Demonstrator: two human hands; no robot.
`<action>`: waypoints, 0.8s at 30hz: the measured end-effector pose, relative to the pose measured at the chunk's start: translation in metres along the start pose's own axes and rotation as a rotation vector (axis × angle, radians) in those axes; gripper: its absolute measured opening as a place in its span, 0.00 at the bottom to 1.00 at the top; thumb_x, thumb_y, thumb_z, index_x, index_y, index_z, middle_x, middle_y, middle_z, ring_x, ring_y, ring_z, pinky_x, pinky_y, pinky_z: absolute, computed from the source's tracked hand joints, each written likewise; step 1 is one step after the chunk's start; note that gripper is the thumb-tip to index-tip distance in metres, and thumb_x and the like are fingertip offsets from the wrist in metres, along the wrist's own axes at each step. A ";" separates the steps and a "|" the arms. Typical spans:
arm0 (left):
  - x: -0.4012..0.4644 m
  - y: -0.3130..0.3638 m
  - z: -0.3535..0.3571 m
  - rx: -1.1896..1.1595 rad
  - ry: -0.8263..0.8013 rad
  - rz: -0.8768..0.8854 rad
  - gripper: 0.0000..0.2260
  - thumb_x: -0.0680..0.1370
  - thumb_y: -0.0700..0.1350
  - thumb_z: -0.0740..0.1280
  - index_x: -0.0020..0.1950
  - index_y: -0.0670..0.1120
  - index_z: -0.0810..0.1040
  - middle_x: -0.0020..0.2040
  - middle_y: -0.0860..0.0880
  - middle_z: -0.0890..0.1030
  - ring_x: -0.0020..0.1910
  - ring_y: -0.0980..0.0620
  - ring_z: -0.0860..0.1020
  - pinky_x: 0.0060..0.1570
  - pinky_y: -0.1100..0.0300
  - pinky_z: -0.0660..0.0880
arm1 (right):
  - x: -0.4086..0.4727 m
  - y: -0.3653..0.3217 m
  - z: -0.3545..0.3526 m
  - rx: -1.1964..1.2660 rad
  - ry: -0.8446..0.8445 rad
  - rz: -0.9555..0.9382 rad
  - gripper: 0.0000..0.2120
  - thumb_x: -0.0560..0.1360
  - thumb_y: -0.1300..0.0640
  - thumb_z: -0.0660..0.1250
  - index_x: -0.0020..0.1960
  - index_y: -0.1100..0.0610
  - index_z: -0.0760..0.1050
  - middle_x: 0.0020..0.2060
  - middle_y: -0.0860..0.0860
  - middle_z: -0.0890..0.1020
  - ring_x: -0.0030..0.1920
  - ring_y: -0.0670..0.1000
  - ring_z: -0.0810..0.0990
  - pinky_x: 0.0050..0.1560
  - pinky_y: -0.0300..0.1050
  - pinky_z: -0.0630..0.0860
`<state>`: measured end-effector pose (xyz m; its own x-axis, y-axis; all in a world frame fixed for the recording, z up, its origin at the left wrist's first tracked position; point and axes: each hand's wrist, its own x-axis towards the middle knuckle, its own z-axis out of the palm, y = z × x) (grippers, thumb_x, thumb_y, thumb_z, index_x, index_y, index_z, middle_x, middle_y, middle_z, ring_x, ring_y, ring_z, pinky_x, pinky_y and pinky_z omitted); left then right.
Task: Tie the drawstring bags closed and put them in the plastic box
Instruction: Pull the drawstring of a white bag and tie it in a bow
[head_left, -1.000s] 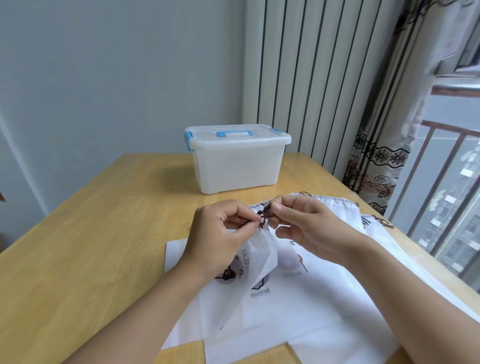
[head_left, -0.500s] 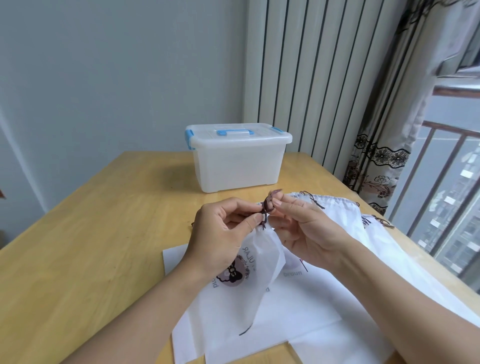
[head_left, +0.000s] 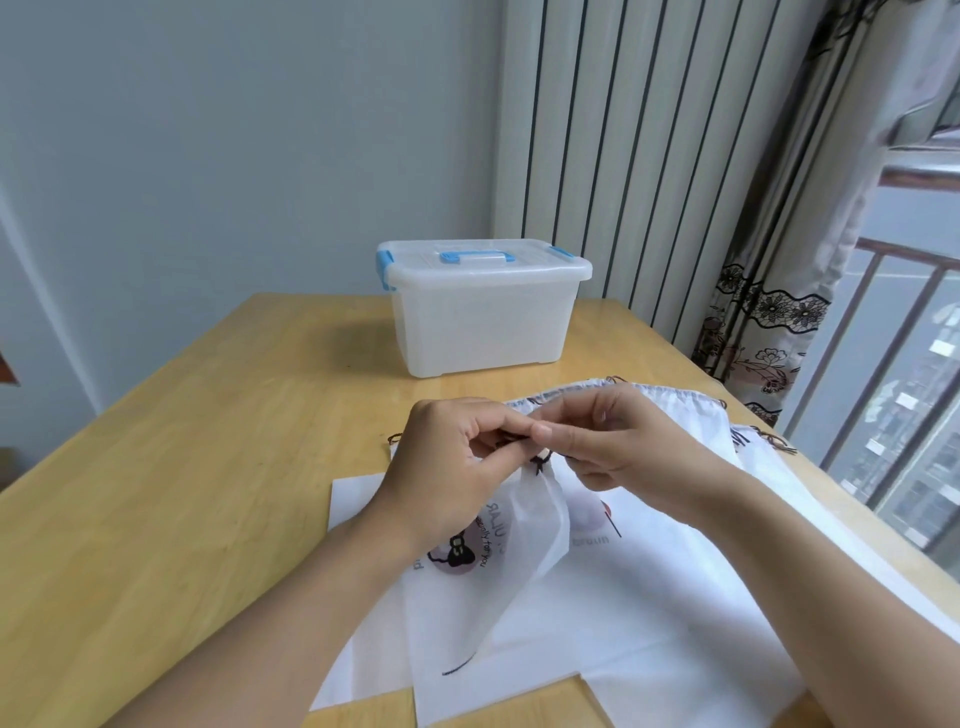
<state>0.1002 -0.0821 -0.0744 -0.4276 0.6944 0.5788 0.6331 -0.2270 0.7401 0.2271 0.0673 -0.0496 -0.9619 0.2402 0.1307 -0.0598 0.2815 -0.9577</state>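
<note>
We were mid-knot, left hand (head_left: 447, 462) and right hand (head_left: 608, 441) both pinching the dark drawstring (head_left: 540, 460) at the gathered mouth of the bag (head_left: 498, 561) between them; next, we judged, cinching tight.

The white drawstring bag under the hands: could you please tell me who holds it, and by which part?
Both the left hand and right hand pinch the dark drawstring at the gathered neck of the white drawstring bag.

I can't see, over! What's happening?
Both hands, left and right, pinching drawstring of bag. Plastic box lid on. Nothing blocking.
</note>
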 end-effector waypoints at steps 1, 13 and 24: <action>0.000 0.001 -0.001 -0.043 -0.031 -0.062 0.04 0.74 0.37 0.75 0.46 0.46 0.87 0.38 0.52 0.86 0.38 0.57 0.84 0.39 0.63 0.79 | 0.000 0.001 0.001 -0.074 0.043 -0.050 0.13 0.75 0.52 0.72 0.49 0.61 0.85 0.27 0.48 0.69 0.28 0.49 0.56 0.27 0.39 0.56; 0.005 0.004 -0.005 -0.444 -0.067 -0.466 0.12 0.74 0.34 0.73 0.55 0.41 0.76 0.35 0.45 0.82 0.30 0.51 0.79 0.34 0.60 0.78 | -0.001 0.007 -0.001 -0.673 0.169 -0.313 0.02 0.74 0.55 0.76 0.46 0.51 0.87 0.34 0.48 0.83 0.32 0.51 0.76 0.33 0.39 0.71; 0.013 -0.004 -0.018 -0.290 -0.023 -0.268 0.09 0.73 0.33 0.73 0.47 0.46 0.85 0.39 0.47 0.86 0.36 0.52 0.82 0.39 0.62 0.79 | 0.003 0.007 0.009 0.012 0.213 -0.184 0.10 0.82 0.61 0.63 0.47 0.66 0.78 0.32 0.55 0.72 0.29 0.46 0.63 0.29 0.33 0.63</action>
<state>0.0804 -0.0843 -0.0636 -0.5362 0.7695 0.3470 0.2914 -0.2170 0.9317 0.2210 0.0616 -0.0583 -0.8571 0.3759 0.3522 -0.2325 0.3277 -0.9157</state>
